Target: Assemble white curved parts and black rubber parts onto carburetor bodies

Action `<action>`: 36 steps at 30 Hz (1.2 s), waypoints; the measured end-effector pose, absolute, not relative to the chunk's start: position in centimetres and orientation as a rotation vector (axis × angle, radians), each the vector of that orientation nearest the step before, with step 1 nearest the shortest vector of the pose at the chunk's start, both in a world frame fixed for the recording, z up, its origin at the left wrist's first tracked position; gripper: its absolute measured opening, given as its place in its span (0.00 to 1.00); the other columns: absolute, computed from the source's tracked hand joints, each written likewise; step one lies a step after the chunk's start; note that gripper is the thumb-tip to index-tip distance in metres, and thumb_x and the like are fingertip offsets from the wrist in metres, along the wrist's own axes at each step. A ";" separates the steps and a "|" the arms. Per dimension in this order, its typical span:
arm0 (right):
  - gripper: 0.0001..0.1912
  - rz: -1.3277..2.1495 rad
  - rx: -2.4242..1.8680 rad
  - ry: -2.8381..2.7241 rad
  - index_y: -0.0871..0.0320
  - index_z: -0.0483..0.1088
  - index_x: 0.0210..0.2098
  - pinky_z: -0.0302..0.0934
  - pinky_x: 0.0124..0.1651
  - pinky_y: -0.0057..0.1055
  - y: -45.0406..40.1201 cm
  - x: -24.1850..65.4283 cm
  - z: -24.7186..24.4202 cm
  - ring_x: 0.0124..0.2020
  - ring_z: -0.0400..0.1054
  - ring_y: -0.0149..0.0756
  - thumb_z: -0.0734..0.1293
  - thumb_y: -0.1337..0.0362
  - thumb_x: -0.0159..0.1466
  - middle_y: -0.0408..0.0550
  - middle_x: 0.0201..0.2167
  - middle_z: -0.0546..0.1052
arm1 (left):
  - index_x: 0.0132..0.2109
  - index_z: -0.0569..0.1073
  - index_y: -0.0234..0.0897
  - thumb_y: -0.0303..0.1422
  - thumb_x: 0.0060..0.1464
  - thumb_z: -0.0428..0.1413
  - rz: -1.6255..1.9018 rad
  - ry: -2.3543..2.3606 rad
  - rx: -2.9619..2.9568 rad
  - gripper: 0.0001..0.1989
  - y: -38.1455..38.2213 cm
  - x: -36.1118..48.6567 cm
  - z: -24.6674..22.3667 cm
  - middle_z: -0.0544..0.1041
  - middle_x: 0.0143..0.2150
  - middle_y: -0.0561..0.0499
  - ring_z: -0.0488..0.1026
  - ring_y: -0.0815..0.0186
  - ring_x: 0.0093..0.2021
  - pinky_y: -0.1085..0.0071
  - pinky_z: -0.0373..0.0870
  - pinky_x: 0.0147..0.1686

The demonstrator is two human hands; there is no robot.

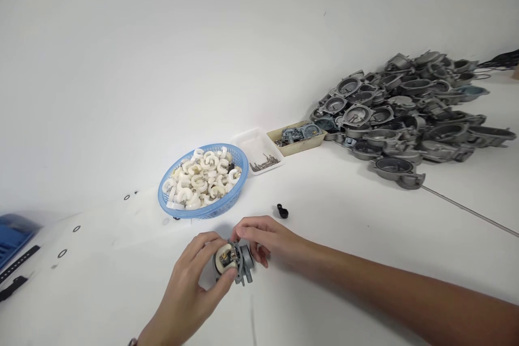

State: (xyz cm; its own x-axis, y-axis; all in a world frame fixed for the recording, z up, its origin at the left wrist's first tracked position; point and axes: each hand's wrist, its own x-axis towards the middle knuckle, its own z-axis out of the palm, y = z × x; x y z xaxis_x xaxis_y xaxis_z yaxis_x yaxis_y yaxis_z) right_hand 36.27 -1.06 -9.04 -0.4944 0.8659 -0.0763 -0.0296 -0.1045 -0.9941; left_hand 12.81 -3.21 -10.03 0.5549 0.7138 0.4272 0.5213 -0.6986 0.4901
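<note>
My left hand [194,278] is closed round a grey metal carburetor [246,260], gripping it between thumb and fingers just above the white table. A white float [223,259] and small brass parts show on the carburetor's upward side. My right hand [263,235] reaches over from the right. Its thumb and index finger pinch together at the carburetor's upper edge, and whatever lies between them is too small or hidden to make out. The other fingers curl beside the carburetor's round mouth. A small black part [283,211] lies behind my right hand.
Beyond my hands stands a blue basket [225,206] of white floats. Right of it are a white tray [253,146] with small pins and a cream tray [298,146] with metal parts. Grey float bowls [397,108] are heaped at right. Black rings [62,253] lie at left.
</note>
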 end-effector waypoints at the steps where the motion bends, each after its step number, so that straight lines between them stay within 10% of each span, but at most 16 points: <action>1: 0.22 1.677 -0.950 -1.491 0.60 0.74 0.37 0.56 0.21 0.23 -1.0 36.3 -9.1 0.18 0.61 0.27 0.68 0.45 0.63 0.40 0.19 0.69 | 0.57 0.71 0.44 0.32 0.65 0.58 0.890 1.019 2.488 0.14 -3.2 12.8 -10.0 0.74 0.53 0.44 0.75 0.56 0.52 0.60 0.78 0.48; 10: 0.22 1.551 -1.034 -1.623 0.59 0.75 0.41 0.59 0.26 0.28 -1.0 36.4 -8.9 0.22 0.63 0.31 0.67 0.45 0.64 0.43 0.24 0.71 | 0.57 0.72 0.44 0.36 0.65 0.58 0.863 1.074 2.426 0.14 -3.4 13.0 -9.6 0.74 0.54 0.43 0.74 0.54 0.53 0.58 0.76 0.51; 19: 0.32 0.650 -0.871 -2.291 0.47 0.62 0.65 0.62 0.62 0.46 -2.6 36.7 -8.0 0.61 0.63 0.50 0.74 0.58 0.64 0.53 0.61 0.66 | 0.66 0.66 0.40 0.54 0.70 0.44 1.016 0.969 2.367 0.30 -2.7 11.9 -9.2 0.74 0.60 0.39 0.71 0.50 0.60 0.52 0.71 0.58; 26: 0.36 0.653 -0.944 -2.380 0.46 0.52 0.70 0.62 0.65 0.46 -3.4 35.2 -8.0 0.65 0.61 0.50 0.67 0.68 0.66 0.54 0.64 0.63 | 0.62 0.71 0.41 0.58 0.69 0.41 1.122 0.938 2.351 0.32 -2.8 12.1 -8.8 0.79 0.52 0.41 0.76 0.53 0.48 0.56 0.73 0.52; 36: 0.44 0.578 -1.262 -2.455 0.46 0.64 0.64 0.60 0.65 0.42 -5.8 39.0 -6.4 0.63 0.65 0.51 0.73 0.71 0.49 0.49 0.61 0.70 | 0.64 0.69 0.43 0.49 0.70 0.49 1.222 1.018 2.511 0.23 -2.8 11.8 -10.7 0.78 0.56 0.42 0.77 0.51 0.53 0.59 0.76 0.50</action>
State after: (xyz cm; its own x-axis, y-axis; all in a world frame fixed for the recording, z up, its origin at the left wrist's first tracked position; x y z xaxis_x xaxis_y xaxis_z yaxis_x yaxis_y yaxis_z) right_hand 38.97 -5.76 -6.36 -0.5584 0.8240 0.0963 0.6945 0.5278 -0.4889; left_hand 11.77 -2.78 -10.71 0.4315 0.6439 0.6318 0.5052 -0.7528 0.4221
